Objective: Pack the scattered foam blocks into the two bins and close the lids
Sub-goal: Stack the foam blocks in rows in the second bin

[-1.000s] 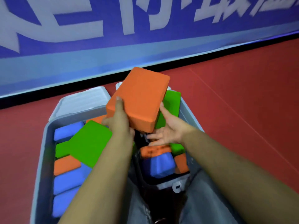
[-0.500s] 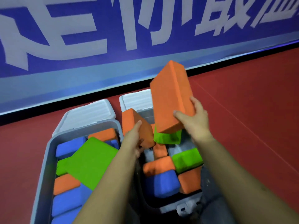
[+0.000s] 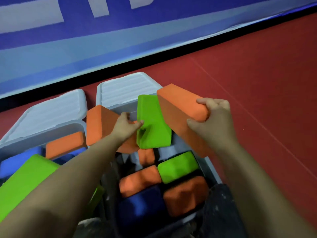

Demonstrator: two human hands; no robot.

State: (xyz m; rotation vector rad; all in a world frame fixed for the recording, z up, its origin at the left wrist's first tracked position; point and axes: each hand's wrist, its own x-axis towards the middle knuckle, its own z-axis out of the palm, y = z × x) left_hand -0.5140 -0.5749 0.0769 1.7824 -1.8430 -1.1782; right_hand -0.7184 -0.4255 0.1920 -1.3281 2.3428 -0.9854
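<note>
Two bins [image 3: 211, 166], far walls hidden behind tilted blocks [image 3: 151, 122].

I count two grey bins: my left bin [image 3: 15, 145] and my right bin [image 3: 212, 170], each with one lid, the left lid [image 3: 49, 114] and the right lid [image 3: 123, 90]. Orange foam blocks: six showing. Green foam blocks: three, maybe a fourth edge under my left arm. Blue foam blocks: at least two, the left ones partly hidden.
</note>
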